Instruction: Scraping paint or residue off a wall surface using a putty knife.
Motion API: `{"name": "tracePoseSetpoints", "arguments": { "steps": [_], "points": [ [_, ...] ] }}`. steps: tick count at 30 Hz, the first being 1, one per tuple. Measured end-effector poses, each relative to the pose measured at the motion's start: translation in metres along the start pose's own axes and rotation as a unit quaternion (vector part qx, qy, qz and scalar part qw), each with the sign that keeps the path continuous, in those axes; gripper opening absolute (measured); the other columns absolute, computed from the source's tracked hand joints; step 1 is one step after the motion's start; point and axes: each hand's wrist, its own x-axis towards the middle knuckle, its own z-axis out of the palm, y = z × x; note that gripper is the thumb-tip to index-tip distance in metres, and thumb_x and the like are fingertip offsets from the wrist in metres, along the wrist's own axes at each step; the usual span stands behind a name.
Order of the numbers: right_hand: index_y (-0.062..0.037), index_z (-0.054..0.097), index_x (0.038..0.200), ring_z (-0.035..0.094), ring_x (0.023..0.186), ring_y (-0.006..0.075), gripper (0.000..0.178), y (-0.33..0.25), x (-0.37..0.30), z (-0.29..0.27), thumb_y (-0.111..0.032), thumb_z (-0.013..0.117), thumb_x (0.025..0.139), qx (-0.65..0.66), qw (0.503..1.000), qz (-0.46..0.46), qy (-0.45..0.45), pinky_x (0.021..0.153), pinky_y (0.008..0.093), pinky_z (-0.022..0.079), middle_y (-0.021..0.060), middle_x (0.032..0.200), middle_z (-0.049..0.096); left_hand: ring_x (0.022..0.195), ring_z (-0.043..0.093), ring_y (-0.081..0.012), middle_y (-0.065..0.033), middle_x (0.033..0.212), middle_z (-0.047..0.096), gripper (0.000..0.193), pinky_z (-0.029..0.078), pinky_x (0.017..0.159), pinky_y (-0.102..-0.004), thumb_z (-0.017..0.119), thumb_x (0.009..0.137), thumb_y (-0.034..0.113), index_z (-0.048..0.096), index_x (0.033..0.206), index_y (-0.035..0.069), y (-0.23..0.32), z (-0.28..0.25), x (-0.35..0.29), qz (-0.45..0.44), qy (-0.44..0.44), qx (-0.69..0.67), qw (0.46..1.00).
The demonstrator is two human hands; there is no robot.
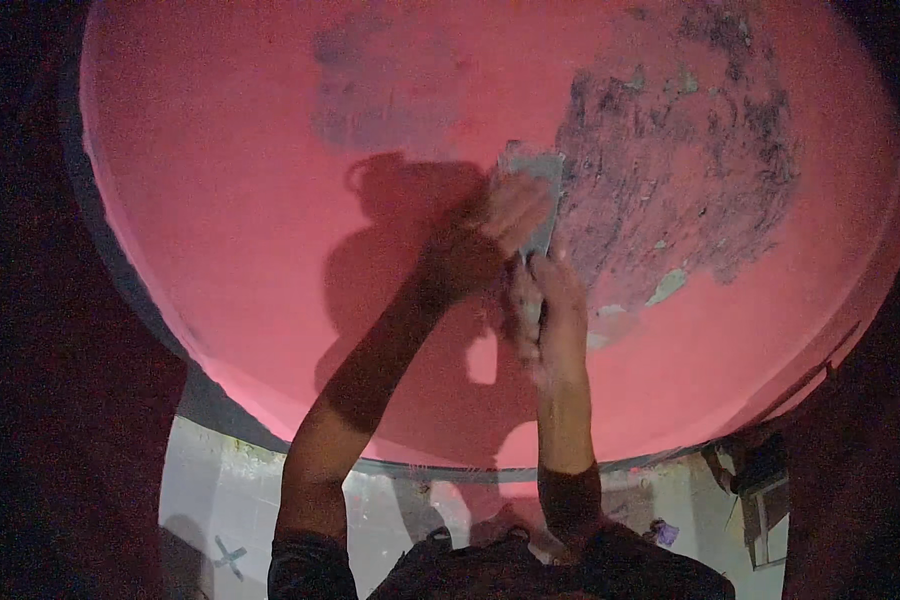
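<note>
Evidently a scraper point(533, 190) is pressed flat to the pink wall point(270, 200) beside the peeled patch point(680, 170). The left hand point(505, 215) is clamped on the blade end, the right hand point(550, 310) on its handle. A shallow angle and even pressure are judged best.

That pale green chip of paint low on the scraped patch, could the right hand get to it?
Probably yes. The pale green chip sits just right of the right hand, with only bare pink wall between. That hand has its grip on the scraper.
</note>
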Motion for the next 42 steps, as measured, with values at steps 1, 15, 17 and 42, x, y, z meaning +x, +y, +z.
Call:
{"name": "tracePoseSetpoints", "arguments": {
  "steps": [1, 15, 17, 42],
  "points": [
    [-0.0130, 0.054, 0.106, 0.036, 0.040, 0.0028, 0.011, -0.007, 0.006, 0.008, -0.024, 0.052, 0.104, 0.004, 1.000, -0.006, -0.012, 0.030, 0.0177, 0.026, -0.0041, 0.070, 0.049, 0.142, 0.042, -0.0307, -0.0124, 0.149, 0.050, 0.054, 0.028, 0.121, -0.0502, 0.056, 0.087, 0.018, 0.054, 0.140, 0.008, -0.005, -0.001, 0.003, -0.002, -0.003, -0.002, 1.000],
    [-0.0153, 0.054, 0.113, 0.039, 0.049, 0.0019, 0.018, 0.008, 0.026, 0.020, -0.029, 0.057, 0.102, -0.047, 0.996, -0.068, 0.041, 0.036, 0.0180, 0.028, -0.0038, 0.080, 0.054, 0.114, 0.062, -0.0372, -0.0136, 0.124, 0.065, 0.035, 0.053, 0.091, -0.0481, 0.062, 0.086, 0.026, 0.062, 0.117, 0.010, -0.014, -0.067, 0.059, -0.162, -0.271, 0.002, 0.949],
    [-0.0142, 0.056, 0.104, 0.038, 0.047, 0.0009, 0.017, -0.004, 0.023, 0.029, -0.031, 0.055, 0.102, 0.098, 0.994, -0.034, 0.039, 0.034, 0.0176, 0.025, -0.0067, 0.073, 0.050, 0.109, 0.065, -0.0368, -0.0124, 0.120, 0.067, 0.031, 0.054, 0.086, -0.0485, 0.063, 0.086, 0.026, 0.062, 0.113, 0.012, -0.016, -0.064, 0.066, -0.180, -0.398, 0.022, 0.899],
    [-0.0124, 0.051, 0.136, 0.040, 0.044, 0.0066, 0.040, -0.014, 0.019, 0.036, -0.026, 0.055, 0.099, 0.055, 0.997, -0.044, 0.001, 0.036, 0.0213, 0.032, -0.0020, 0.070, 0.049, 0.102, 0.071, -0.0300, -0.0093, 0.117, 0.071, 0.055, 0.055, 0.087, -0.0522, 0.067, 0.084, 0.050, 0.066, 0.126, 0.015, -0.028, -0.059, 0.048, -0.036, -0.157, 0.080, 0.984]
  ]
}}
